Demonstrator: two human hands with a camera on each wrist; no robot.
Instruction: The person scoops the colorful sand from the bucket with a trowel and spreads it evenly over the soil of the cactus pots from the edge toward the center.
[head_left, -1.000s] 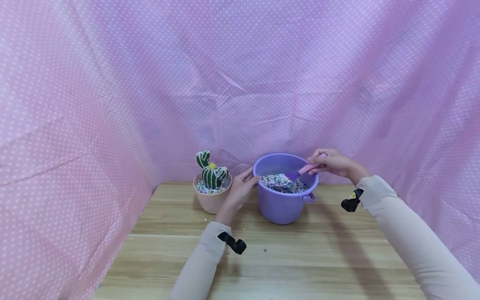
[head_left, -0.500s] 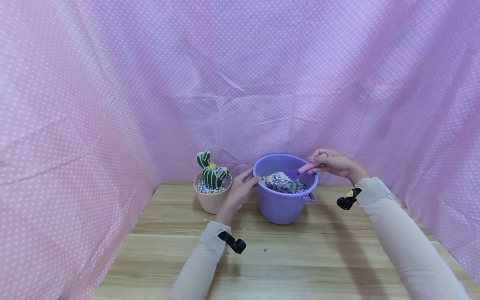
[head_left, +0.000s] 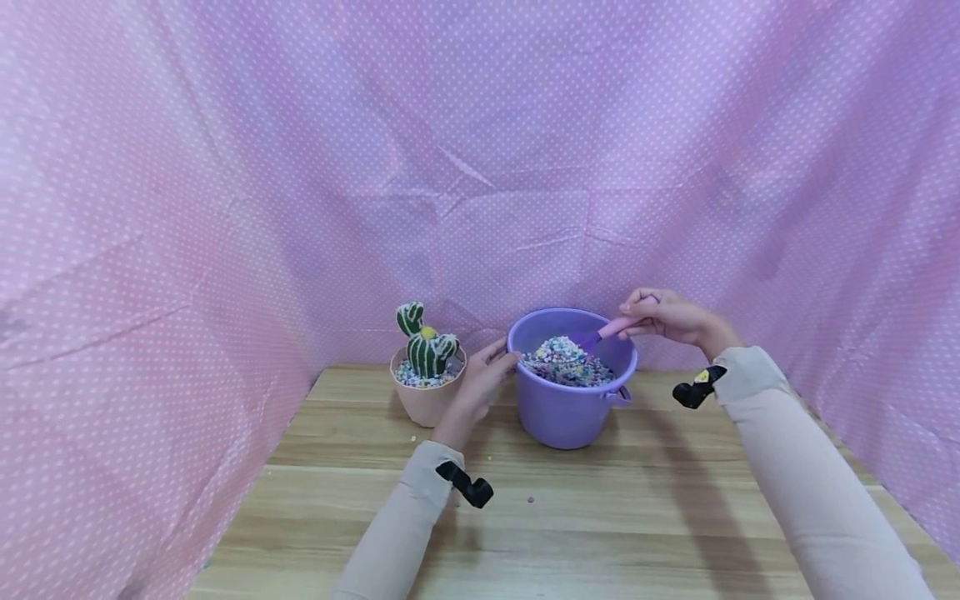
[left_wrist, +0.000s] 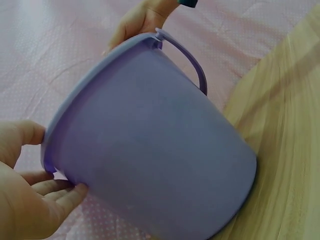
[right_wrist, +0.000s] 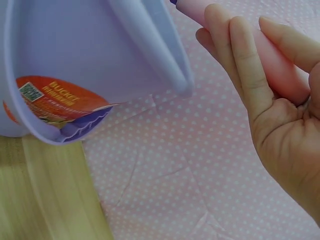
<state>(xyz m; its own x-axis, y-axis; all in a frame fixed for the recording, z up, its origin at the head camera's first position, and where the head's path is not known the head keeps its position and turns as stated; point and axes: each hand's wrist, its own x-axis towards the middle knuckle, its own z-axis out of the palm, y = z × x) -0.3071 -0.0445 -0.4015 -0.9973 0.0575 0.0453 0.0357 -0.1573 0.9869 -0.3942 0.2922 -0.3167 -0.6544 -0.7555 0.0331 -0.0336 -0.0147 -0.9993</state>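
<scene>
A purple bucket (head_left: 562, 417) stands on the wooden table, part-filled with small multicoloured pebbles (head_left: 577, 377). At its left side my left hand (head_left: 482, 383) holds the rim, thumb at the edge and fingers against the outer wall, as the left wrist view shows. My right hand (head_left: 667, 318) is over the bucket's right rim and grips the pink handle of a small shovel (head_left: 617, 327). The shovel's purple blade is inside the bucket, mostly covered by a heap of pale pebbles (head_left: 561, 350). In the right wrist view, the fingers wrap the pink handle (right_wrist: 280, 67).
Left of the bucket, beside my left forearm, is a pale pink pot (head_left: 423, 408) with a green cactus (head_left: 429, 354) set in pebbles. A few stray pebbles lie on the table (head_left: 600, 533). A pink dotted cloth (head_left: 480, 167) hangs behind. The bucket's handle (left_wrist: 192, 62) hangs down.
My right hand has risen slightly, and the shovel with its heap of pebbles has come up a little inside the bucket. My left hand stays on the rim.
</scene>
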